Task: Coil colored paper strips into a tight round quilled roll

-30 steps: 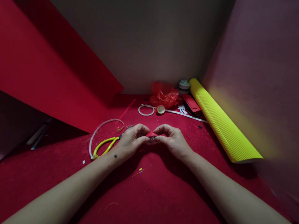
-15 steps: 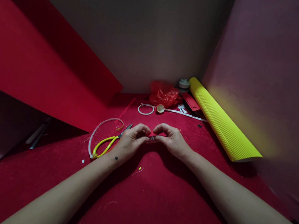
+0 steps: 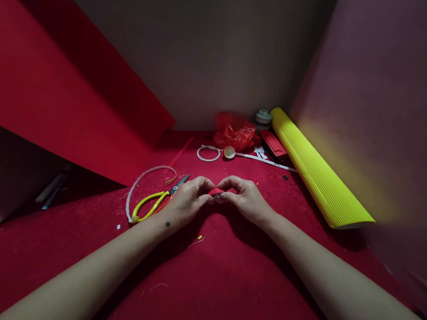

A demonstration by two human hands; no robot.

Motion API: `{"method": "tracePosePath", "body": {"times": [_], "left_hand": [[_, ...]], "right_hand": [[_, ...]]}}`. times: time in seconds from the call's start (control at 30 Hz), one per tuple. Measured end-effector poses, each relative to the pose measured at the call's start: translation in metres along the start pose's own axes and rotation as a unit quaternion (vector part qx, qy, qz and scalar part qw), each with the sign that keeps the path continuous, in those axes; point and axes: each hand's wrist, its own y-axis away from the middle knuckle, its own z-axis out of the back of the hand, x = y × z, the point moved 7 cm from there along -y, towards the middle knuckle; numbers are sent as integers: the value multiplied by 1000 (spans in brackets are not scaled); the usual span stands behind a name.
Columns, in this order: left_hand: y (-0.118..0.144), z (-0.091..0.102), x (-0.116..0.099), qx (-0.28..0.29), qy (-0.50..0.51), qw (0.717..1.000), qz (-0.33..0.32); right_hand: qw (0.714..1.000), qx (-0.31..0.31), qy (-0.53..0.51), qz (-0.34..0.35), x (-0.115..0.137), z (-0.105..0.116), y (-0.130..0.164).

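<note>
Now, head view: my left hand (image 3: 187, 201) and right hand (image 3: 246, 201) both pinch the small red ribbed piece (image 3: 216, 192) between their fingertips, low over the red cloth (image 3: 202, 279). Barely changed from a second ago; grip holds, so shaping continues. Yellow scissors (image 3: 153, 203) lie just left; yellow roll (image 3: 315, 176) far right.

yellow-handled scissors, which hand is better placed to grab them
Left, likely. The yellow-handled scissors lie right beside the left hand; the right hand sits across the small red ribbed paper piece both hands pinch.
</note>
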Motion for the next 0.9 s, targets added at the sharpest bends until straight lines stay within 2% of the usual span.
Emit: {"method": "tracePosePath", "body": {"times": [0.23,0.47,0.67,0.9], "left_hand": [[0,-4,0,24,79,995,52],[-1,-7,2,30,156,981,115],[-2,-2,6,3,104,992,66],[-2,-2,5,20,1,999,29]], "right_hand": [[999,6,-34,-23,-6,-1,0],[1000,1,-5,-15,-3,-1,1],[998,-22,49,35,5,2,1],[999,-6,37,12,2,1,1]]}}
